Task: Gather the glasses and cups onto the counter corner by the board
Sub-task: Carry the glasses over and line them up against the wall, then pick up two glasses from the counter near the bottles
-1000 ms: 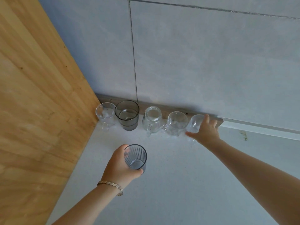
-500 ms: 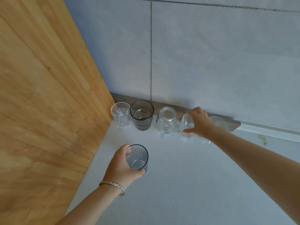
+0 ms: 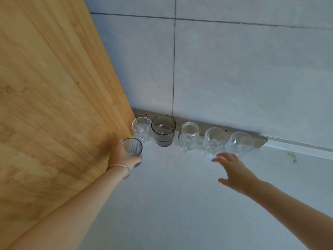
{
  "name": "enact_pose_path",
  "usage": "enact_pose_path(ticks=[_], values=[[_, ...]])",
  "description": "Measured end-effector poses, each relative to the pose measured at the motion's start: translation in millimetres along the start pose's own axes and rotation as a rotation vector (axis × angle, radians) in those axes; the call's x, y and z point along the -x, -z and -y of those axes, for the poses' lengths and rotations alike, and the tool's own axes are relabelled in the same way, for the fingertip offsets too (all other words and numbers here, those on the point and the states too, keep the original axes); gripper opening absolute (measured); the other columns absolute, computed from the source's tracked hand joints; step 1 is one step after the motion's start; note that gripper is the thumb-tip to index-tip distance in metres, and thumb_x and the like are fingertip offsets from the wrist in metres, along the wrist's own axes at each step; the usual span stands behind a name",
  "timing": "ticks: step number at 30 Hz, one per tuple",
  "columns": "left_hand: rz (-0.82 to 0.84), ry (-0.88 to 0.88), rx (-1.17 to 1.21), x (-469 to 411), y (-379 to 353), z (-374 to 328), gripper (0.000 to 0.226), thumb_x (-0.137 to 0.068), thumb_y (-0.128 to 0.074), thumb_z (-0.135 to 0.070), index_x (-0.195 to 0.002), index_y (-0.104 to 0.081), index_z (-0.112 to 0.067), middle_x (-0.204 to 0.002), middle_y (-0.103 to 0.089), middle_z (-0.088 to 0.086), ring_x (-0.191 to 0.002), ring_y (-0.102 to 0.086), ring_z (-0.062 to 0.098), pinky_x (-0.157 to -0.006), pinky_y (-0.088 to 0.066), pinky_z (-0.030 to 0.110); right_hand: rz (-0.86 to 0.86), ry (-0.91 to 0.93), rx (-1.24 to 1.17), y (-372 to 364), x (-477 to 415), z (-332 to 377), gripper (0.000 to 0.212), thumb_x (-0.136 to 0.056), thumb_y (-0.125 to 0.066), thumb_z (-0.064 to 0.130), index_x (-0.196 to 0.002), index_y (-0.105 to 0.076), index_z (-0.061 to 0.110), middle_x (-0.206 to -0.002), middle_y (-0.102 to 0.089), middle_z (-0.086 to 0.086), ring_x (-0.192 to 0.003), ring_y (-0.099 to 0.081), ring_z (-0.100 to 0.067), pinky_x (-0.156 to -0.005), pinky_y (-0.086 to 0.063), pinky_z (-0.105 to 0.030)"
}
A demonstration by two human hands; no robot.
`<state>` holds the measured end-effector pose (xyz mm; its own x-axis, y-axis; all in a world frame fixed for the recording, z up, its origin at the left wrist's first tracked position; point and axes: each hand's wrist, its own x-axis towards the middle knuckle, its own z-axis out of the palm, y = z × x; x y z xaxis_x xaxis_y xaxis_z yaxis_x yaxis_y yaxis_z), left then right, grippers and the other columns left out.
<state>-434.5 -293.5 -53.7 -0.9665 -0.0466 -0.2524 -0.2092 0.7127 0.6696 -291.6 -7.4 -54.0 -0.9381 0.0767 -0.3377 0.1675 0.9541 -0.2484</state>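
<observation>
Left hand is wrapped around a ribbed glass, holding it right by the edge of the wooden board, just in front of the row; can't really tell if its base is on the counter or a hair above it. There's a bracelet on that wrist. Right hand is empty, fingers spread loose, hovering over the counter just in front of the two rightmost cups and not touching either one. Five pieces stand upright in a line along the grey strip at the foot of the tiled wall: a clear stemmed glass tucked into the corner by the board, a smoky tumbler just beside it, then a little gap, a jar mug with its handle facing forward, a clear mug, and a round cup at the far right end. The last two look like they're touching or nearly so.
</observation>
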Motion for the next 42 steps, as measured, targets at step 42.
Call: enact_pose_path(ticks=[42], values=[[0.869, -0.788, -0.864, 480, -449, -284, 0.024, -0.085, -0.050, -0.027, -0.107, -0.059, -0.022, -0.118, -0.062, 0.000, -0.107, -0.060, 0.019, -0.092, -0.047, 0.026, 0.204, -0.701, -0.376, -42, 491, -449, 0.043, -0.092, -0.051, 0.027, -0.133, -0.044, 0.018, -0.133, -0.054, -0.005, -0.127, -0.044, -0.020, -0.100, -0.039, -0.036]])
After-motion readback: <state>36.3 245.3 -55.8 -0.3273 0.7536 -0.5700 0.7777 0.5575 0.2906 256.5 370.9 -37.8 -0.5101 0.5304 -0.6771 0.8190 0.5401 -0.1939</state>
